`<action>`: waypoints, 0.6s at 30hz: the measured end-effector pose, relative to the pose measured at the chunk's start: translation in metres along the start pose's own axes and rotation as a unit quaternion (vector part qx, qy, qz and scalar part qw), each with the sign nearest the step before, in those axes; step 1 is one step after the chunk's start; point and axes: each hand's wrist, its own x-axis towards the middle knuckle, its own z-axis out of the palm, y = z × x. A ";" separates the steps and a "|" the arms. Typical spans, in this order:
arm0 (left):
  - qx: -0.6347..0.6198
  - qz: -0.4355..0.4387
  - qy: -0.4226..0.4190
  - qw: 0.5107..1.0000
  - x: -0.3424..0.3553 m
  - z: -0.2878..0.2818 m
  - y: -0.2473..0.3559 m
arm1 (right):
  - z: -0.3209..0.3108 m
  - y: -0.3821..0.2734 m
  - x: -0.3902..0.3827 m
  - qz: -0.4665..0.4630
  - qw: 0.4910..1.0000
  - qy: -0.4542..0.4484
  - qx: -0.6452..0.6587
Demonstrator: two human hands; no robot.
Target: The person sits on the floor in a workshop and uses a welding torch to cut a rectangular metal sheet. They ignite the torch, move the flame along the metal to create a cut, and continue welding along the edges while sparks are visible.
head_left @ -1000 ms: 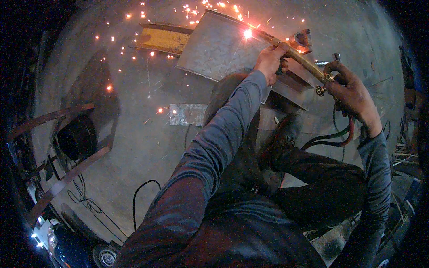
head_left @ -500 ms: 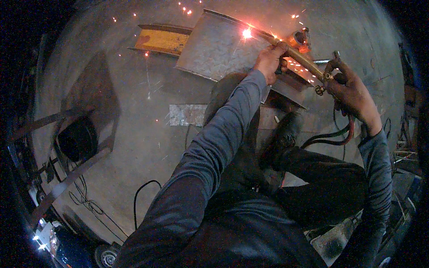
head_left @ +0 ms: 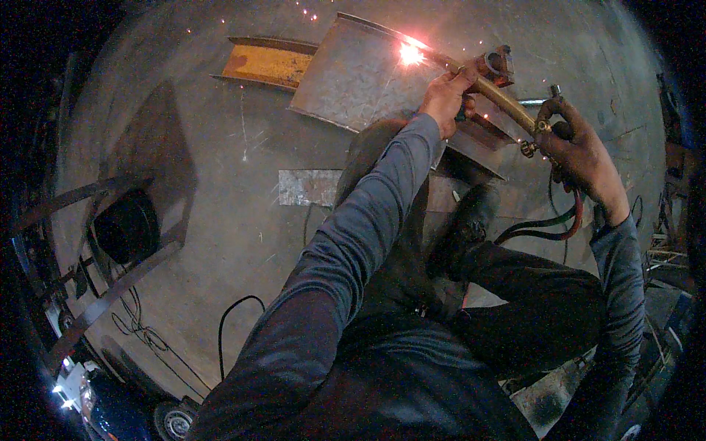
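Observation:
A brass cutting torch point(head_left: 507, 104) slants across the steel beam point(head_left: 360, 72), its tip end toward a bright glow point(head_left: 412, 53) on the web near the far flange. Closed round the front of the torch is my left hand point(head_left: 447, 99), over the beam. My right hand point(head_left: 577, 147) grips the rear of the torch, by its brass valve knobs, with the index finger raised. A red and a green hose point(head_left: 551, 226) curve down from beneath that hand. The glare hides the torch tip.
The large beam rests across a yellow-painted beam point(head_left: 268, 64). A rusty metal piece with a round opening point(head_left: 498, 65) stands beyond the torch. A flat steel plate point(head_left: 309, 188) lies before my knee. Cables point(head_left: 151, 334) and a dark metal frame point(head_left: 110, 290) are at left. Small sparks dot the floor.
The glow on the beam has grown larger and shifted slightly right. Fewer sparks show under and around the torch. Both hands keep nearly the same place and grip.

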 end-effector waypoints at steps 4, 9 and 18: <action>0.010 -0.017 0.002 1.000 -0.004 0.004 0.004 | 0.000 -0.002 -0.001 0.012 1.000 -0.003 0.006; -0.035 -0.006 -0.017 0.999 0.000 -0.001 0.000 | -0.002 0.001 0.000 0.008 1.000 -0.009 0.009; 0.003 -0.006 0.005 1.000 0.002 -0.001 -0.002 | -0.001 0.010 0.003 0.006 0.999 -0.019 0.026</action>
